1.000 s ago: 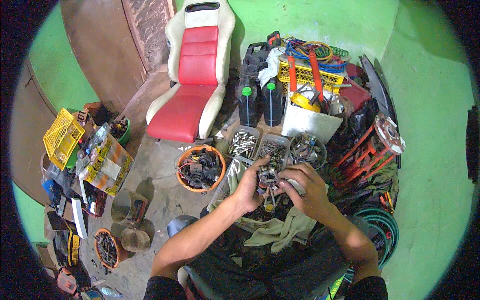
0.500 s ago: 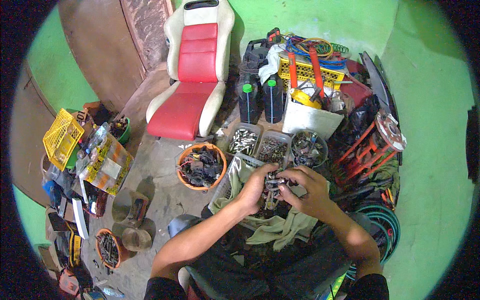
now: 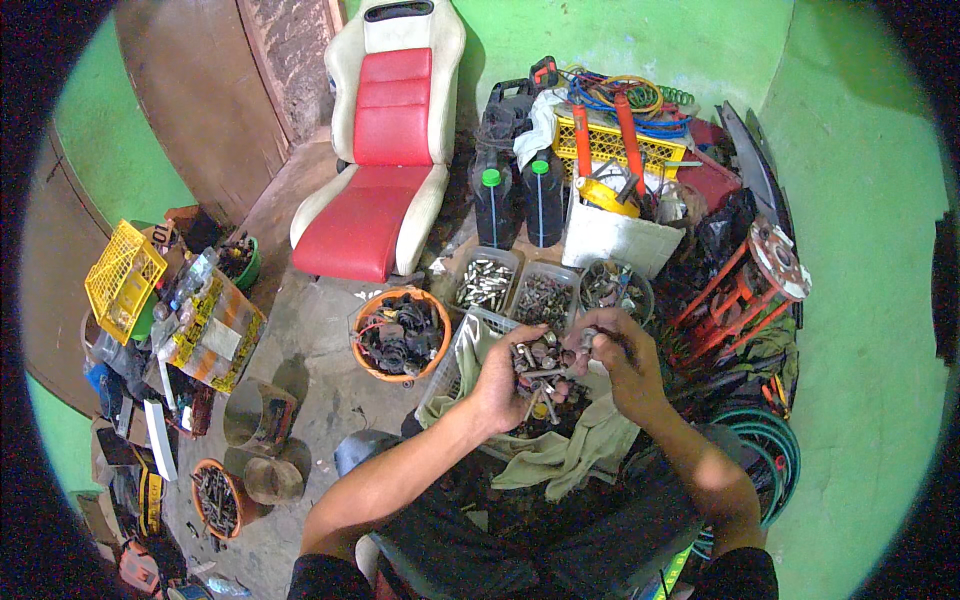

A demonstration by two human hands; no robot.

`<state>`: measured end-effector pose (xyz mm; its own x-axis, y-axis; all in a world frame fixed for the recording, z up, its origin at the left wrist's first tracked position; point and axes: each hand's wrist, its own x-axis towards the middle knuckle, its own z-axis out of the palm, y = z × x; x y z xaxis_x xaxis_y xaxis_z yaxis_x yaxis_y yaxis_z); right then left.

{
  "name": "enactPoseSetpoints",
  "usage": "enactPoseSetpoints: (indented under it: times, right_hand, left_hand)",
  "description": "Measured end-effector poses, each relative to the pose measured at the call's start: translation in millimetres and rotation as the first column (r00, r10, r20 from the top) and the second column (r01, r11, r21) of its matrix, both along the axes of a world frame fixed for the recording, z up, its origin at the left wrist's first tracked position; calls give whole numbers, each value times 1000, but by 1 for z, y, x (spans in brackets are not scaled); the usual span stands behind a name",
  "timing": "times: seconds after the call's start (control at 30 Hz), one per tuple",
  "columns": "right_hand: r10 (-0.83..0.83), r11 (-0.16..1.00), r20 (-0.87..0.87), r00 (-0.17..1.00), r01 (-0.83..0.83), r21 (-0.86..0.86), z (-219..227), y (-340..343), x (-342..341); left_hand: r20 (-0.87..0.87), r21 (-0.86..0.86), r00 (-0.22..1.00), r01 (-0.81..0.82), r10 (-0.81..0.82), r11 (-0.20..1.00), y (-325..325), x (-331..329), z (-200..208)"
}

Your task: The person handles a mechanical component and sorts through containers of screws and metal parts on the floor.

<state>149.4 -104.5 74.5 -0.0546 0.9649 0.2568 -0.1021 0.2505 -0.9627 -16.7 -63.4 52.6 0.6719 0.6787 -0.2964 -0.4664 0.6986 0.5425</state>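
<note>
A pile of metal bolts (image 3: 543,365) lies in my left hand (image 3: 495,388), whose fingers are cupped round it. To its right, my right hand (image 3: 632,368) is closed in a pinch, with a small metal piece at the thumb and fingertips that I cannot make out. Both hands are above a translucent plastic basket (image 3: 443,378) in front of me. An olive-green cloth (image 3: 565,455) drapes over the basket's near side. Some of the basket's contents are hidden by my hands.
Beyond the hands stand a tub of shiny cylindrical parts (image 3: 484,284), a tub of small hardware (image 3: 546,292) and a round bucket (image 3: 612,285). An orange bucket (image 3: 402,335) is left of them. A red-and-white car seat (image 3: 365,215) stands farther back. An orange metal frame (image 3: 740,285) is at right.
My right hand has moved slightly right, away from the left. My left hand has opened out, and the pile of bolts in it now shows.
</note>
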Motion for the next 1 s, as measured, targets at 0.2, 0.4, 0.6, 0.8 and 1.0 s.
enactPoseSetpoints:
  times: [0.2,0.4,0.6,0.8,1.0]
  right_hand:
    - [0,918,-570,822,-226,-325,-3,8,15]
    - [-105,990,337,936,65,127,10,-3,3]
    - [-137,958,579,804,-40,283,15,-13,-6]
    - [14,998,191,981,-27,65,11,-14,-8]
    - [83,912,-661,746,-324,-251,4,1,10]
  left_hand:
    - [-5,29,1000,-9,10,1000,1,-1,8]
    - [-32,33,999,6,-5,999,-2,-2,13]
    - [-103,99,991,-79,89,992,-7,4,16]
    - [-6,145,1000,23,-22,989,-4,-1,12]
    - [-59,192,998,-22,34,981,-2,3,16]
